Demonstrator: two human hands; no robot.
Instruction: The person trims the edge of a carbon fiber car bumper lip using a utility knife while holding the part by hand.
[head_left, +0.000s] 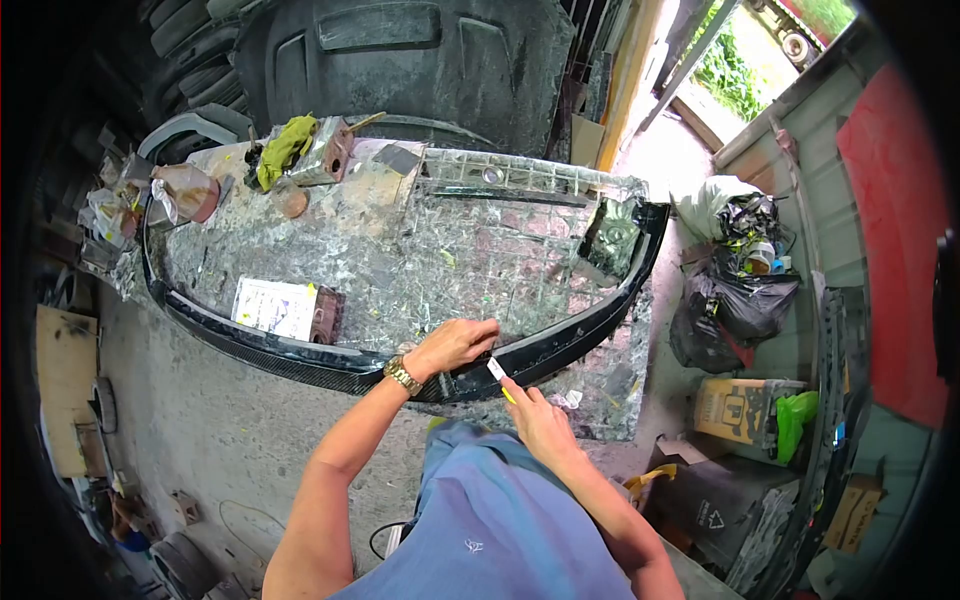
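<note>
A long curved black car part (575, 335), glossy on the right and carbon-weave patterned toward the left, lies along the near edge of the worktable (370, 250). My left hand (455, 347), with a metal watch on its wrist, is over the middle of this part. Its fingers are curled together, and whatever they pinch is hidden. My right hand (545, 425) grips a slim yellow-handled tool (498, 373) with a flat whitish end. That end points at the part, just right of my left fingers; its exact kind is unclear.
On the table are a white sheet (275, 308) beside a small box, a yellow-green cloth (287, 152) on a metal can, and a tub (187, 192). Dark garbage bags (735, 310) and a cardboard box (745, 408) stand on the right. A dark car hood (400, 70) leans behind.
</note>
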